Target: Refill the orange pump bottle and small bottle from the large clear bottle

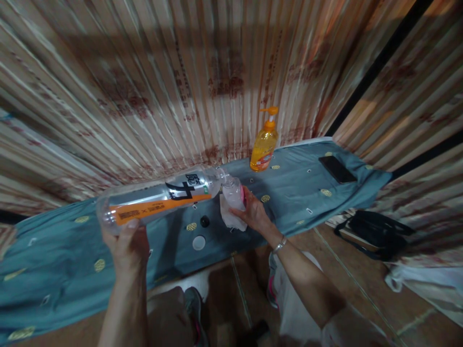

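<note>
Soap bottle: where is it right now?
In the head view, the soap bottle stands upright at the back of the blue cloth, by the wall, right of centre, beyond the right hand and left of the phone.

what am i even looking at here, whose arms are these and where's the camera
The camera sits on a person's head, looking forward and down, so the two bare arms are the wearer's own. The left hand holds a large clear bottle on its side, in a grip near its base. The right hand holds a small clear cup with a white cloth at the bottle's mouth. Below is a surface under a blue-grey cloth. On it are an orange pump bottle, a dark phone and two small caps.
</note>
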Action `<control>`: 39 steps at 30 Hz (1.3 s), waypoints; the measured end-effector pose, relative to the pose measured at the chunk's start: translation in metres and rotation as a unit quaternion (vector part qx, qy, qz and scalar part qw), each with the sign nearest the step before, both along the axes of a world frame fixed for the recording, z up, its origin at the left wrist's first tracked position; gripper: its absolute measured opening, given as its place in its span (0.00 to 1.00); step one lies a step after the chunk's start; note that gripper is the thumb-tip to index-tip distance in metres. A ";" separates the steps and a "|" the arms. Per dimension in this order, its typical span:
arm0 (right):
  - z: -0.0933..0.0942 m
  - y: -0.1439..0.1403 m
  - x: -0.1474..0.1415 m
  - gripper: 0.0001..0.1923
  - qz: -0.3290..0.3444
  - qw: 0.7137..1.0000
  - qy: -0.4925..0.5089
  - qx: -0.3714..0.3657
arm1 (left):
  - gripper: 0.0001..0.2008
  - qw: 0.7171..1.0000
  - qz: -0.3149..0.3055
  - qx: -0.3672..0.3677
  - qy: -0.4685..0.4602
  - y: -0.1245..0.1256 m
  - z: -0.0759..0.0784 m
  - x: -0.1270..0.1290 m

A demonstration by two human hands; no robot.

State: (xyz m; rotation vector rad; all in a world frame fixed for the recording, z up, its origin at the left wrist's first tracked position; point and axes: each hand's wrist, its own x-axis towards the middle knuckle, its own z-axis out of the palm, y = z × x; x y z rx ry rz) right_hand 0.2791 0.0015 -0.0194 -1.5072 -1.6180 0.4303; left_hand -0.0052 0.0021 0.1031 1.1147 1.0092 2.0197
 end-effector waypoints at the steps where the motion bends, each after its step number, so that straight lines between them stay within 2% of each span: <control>1: 0.000 0.000 0.000 0.41 0.000 1.000 0.000 0.001 | 0.26 1.000 -0.001 0.000 -0.001 0.000 -0.001 -0.001; 17: -0.005 0.001 -0.001 0.40 -0.008 0.999 -0.017 0.029 | 0.33 1.000 -0.019 0.020 0.008 0.001 -0.002 -0.002; 30: -0.003 0.001 -0.001 0.41 -0.008 1.000 -0.018 0.012 | 0.27 1.000 -0.006 0.020 0.018 0.000 -0.005 -0.006; 39: 0.001 -0.001 -0.001 0.40 -0.004 1.000 -0.009 0.014 | 0.37 1.000 -0.006 0.011 0.027 -0.001 0.000 -0.001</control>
